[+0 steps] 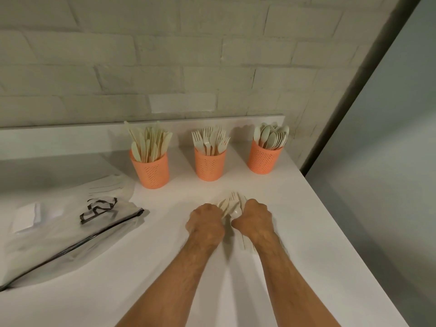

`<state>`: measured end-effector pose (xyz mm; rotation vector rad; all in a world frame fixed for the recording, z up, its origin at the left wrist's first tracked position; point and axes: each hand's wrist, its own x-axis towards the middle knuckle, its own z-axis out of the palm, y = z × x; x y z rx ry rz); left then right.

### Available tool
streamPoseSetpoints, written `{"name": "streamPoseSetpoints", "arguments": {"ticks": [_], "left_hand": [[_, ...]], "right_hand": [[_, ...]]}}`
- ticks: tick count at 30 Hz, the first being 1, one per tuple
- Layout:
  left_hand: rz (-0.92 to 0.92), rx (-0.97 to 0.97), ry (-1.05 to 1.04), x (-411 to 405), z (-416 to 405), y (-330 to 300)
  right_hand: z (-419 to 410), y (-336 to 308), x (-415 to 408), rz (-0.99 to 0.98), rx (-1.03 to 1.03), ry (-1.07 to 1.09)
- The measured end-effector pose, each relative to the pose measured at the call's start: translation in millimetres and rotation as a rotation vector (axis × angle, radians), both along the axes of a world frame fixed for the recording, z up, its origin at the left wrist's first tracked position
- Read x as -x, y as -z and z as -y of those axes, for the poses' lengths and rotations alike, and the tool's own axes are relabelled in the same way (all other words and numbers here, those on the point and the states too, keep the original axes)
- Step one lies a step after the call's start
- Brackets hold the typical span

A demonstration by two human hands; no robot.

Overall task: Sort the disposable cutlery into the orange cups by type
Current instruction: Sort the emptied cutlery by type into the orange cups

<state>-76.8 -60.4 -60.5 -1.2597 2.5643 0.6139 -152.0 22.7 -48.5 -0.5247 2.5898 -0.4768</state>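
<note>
On the white tabletop (271, 232), your left hand (205, 222) and right hand (254, 218) both grip the small cream plastic cutlery bundle (232, 204), gathering it; three orange perforated cups (210, 165) stand beyond.

The counter (295, 232) under my arms is a smooth, matt white surface. The three orange cups (210, 165) look like matt plastic, pierced all over with small holes. The cutlery (232, 204) is pale cream with a dull, smooth finish. The pouch (70, 232) beside me is clear, glossy plastic film. Behind, the painted brick wall (165, 67) looks rough.
</note>
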Motion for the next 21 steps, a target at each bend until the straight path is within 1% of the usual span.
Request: {"name": "streamPoseSetpoints", "arguments": {"ticks": [2,5,7,8,10,12,14,15,17,18,21], "left_hand": [[-0.057,-0.034,-0.015,-5,3,-2],[-0.207,-0.105,-0.057,-18,9,-10],[-0.367,-0.169,-0.073,-26,17,-9],[-0.485,-0.217,-0.099,-30,20,-8],[-0.735,-0.264,-0.163,-36,24,-7],[-0.959,-0.229,-0.234,-41,25,-9],[-1.133,-0.267,-0.278,-44,22,-14],[-1.191,-0.307,-0.285,-45,22,-13],[-1.233,-0.377,-0.307,-47,20,-6],[-1.225,-0.393,-0.326,-49,19,0],[-1.171,-0.396,-0.386,-54,16,17]], "right_hand": [[3,-2,-1,-0.018,-0.041,-0.031],[6,-2,-4,-0.045,-0.072,-0.057],[5,-2,-7,-0.042,-0.010,-0.035],[5,-2,-7,-0.033,0.049,-0.022],[5,-1,-7,0.013,0.262,0.012],[9,-3,-11,0.076,0.569,0.076],[13,-7,-16,0.107,0.872,0.142],[17,-7,-19,0.123,0.989,0.158],[24,0,-24,0.159,1.117,0.201],[27,6,-26,0.180,1.126,0.235],[34,28,-32,0.236,1.050,0.291]]}}
